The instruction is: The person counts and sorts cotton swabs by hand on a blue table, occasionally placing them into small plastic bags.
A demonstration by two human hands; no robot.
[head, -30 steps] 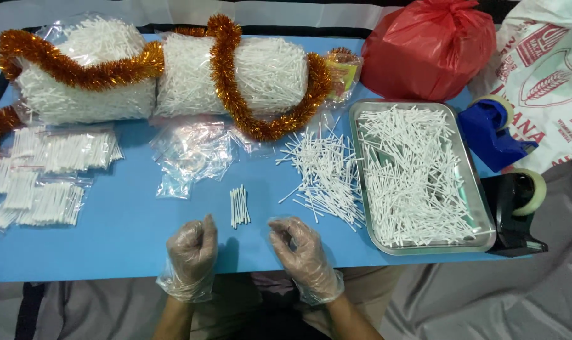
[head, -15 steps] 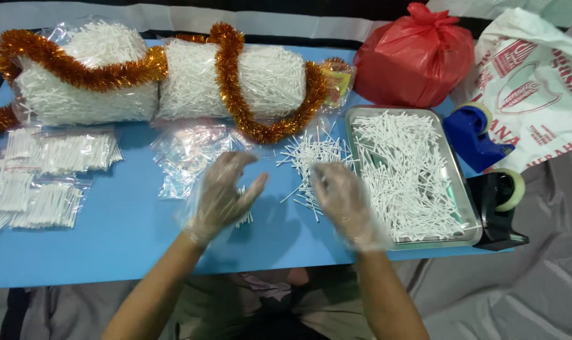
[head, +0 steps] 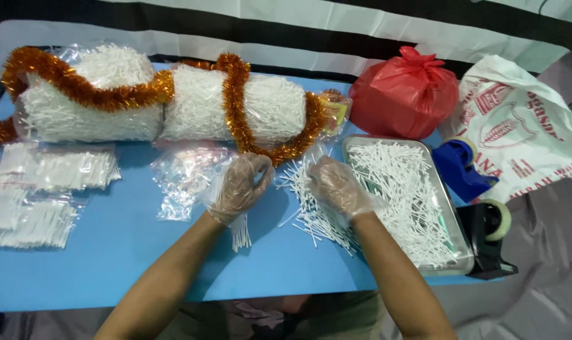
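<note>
Both my hands wear thin clear gloves. My left hand (head: 240, 187) hovers over the blue table (head: 97, 264) beside a heap of empty clear plastic bags (head: 184, 176), its fingers curled toward the thumb; whether anything is pinched in it is unclear. A small bundle of white cotton swabs (head: 240, 233) lies just under its wrist. My right hand (head: 337, 184) rests on a loose pile of white swabs (head: 311, 211) next to the metal tray (head: 453, 217), fingers curled down among them.
Two big bags of swabs wrapped in orange tinsel (head: 235, 107) line the far edge. Filled small packets (head: 53, 189) lie at the left. A red plastic bag (head: 402, 91), a blue tape dispenser (head: 463, 170) and a black tape dispenser (head: 490, 236) stand at the right.
Both hands have moved away from the near table edge, up toward the loose swab pile and the plastic bags. The small swab bundle stays where it lay.
</note>
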